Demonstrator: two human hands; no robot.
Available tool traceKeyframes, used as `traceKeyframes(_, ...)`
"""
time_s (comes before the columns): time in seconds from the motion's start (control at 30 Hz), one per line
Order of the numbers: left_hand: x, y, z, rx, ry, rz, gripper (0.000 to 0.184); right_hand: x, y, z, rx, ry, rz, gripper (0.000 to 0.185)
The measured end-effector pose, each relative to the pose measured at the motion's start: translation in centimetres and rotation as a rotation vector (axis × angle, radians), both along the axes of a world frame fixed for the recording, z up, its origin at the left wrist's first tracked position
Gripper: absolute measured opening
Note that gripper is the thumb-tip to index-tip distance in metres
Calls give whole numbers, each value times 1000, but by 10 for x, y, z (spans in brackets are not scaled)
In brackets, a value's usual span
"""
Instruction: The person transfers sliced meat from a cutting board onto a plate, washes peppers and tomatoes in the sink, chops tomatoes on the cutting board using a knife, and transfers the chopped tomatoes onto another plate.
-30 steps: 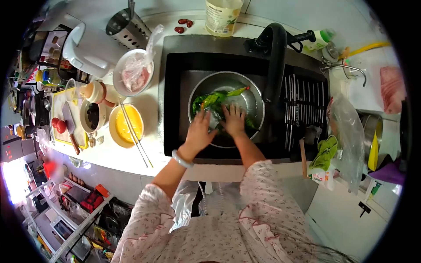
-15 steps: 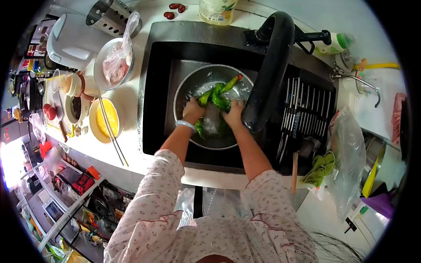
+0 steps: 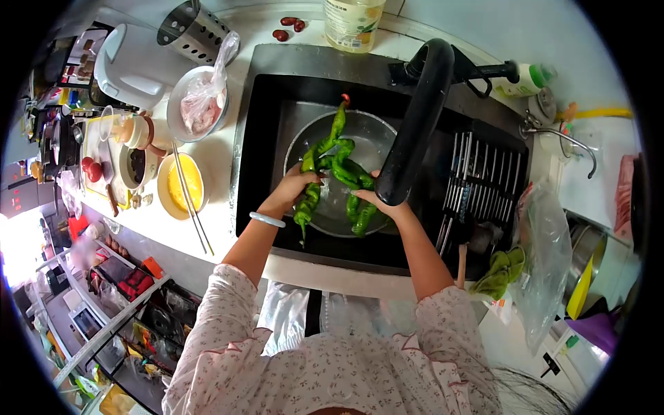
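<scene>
Long green peppers, one with a red tip, are lifted above a round metal pan (image 3: 297, 142) that holds water in the black sink (image 3: 266, 114). My left hand (image 3: 293, 188), with a pale bangle at the wrist, is closed round green peppers (image 3: 308, 207) at the pan's left side. On the right side, my right hand (image 3: 380, 200) grips other green peppers (image 3: 353, 173), whose lower ends hang over the pan. The two bunches lie close together between my hands.
A black faucet (image 3: 425, 117) arches over the sink's right half, beside a drying rack (image 3: 481, 183). Left on the counter are a bowl of yellow liquid (image 3: 164, 194) with chopsticks, a bowl of bagged meat (image 3: 177, 114) and a knife (image 3: 108, 176).
My hands, open over the peppers a second ago and then down in the pan, have risen with peppers gripped in both. The camera view has shifted slightly.
</scene>
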State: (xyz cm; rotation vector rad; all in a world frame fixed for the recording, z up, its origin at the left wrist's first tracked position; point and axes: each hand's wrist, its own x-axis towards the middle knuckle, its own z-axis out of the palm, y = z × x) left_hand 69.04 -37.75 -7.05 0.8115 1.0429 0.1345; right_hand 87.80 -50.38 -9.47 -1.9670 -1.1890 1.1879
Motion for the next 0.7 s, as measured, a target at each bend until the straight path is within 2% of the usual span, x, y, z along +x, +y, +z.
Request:
traceKeyframes(0.07,3,-5,-3,51,20,15,43,5,-5,-10,59,-24,-111,50)
traceKeyframes(0.1,9,-8,3,244,67,24,44,7,-1,-11,192,1,-75,51)
traceKeyframes(0.13,13,-12,8,435,114,33,45,8,-1,-13,190,-4,-77,51)
traceKeyframes(0.17,16,-14,15,595,209,-19,49,7,-1,-14,294,-71,-131,53)
traceKeyframes(0.2,16,-17,6,591,207,-15,49,7,0,-11,399,-136,-181,55)
traceKeyframes(0.27,13,-22,-21,897,389,-85,51,7,-2,-32,367,-61,-228,60)
traceKeyframes(0.33,13,-25,-31,862,406,-38,53,7,-4,-58,68,-329,-263,65)
traceKeyframes(0.4,12,-26,-45,794,421,32,55,4,-2,-62,96,-325,-215,69)
traceKeyframes(0.47,11,-28,-49,711,429,65,58,-11,10,-65,153,-534,-135,69)
traceKeyframes(0.5,11,-27,-52,625,477,46,60,-13,11,-66,152,-531,-137,69)
traceKeyframes(0.53,11,-26,-55,542,524,28,62,-15,12,-67,137,-714,17,60)
traceKeyframes(0.6,7,-30,-76,624,544,22,66,-16,15,-68,102,-1072,334,44)
traceKeyframes(0.63,9,-33,-79,636,633,16,68,-4,18,-64,31,-1072,469,39)
traceKeyframes(0.67,12,-35,-82,648,721,13,70,12,18,-75,197,-1142,452,44)
traceKeyframes(0.7,13,-38,-78,527,559,94,66,16,26,-67,68,-1044,409,49)
